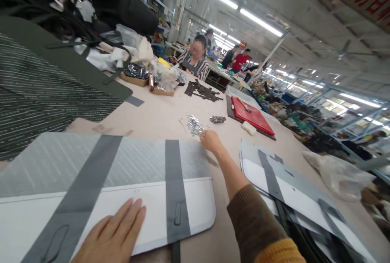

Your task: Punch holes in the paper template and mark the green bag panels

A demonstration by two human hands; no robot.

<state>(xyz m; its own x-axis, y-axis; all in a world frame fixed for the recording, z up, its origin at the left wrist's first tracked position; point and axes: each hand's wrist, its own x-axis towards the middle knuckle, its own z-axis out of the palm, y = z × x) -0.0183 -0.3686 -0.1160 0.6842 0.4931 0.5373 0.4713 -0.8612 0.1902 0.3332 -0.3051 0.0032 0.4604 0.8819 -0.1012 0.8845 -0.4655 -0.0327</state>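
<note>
A large flat panel point(146, 202), white below and grey above, lies in front of me with two dark grey straps across it. My left hand point(112, 230) rests flat on its white part, between the straps, fingers stretched out. Beyond the panel's right end, my right hand point(210, 140) reaches to the near edge of a scattered pile of small silvery metal pieces point(193, 124). Its fingers are pressed together; whatever may be between them is too small to make out. A bundle of metal pieces point(218, 119) lies just right of the pile.
More strapped panels point(292, 194) are stacked at the right. Behind lie a red pad point(251, 116) with a hammer, a white block point(249, 128) and dark strips point(202, 91). Boxes with plastic bags and striped dark fabric point(45, 88) are at left. A person sits across the table.
</note>
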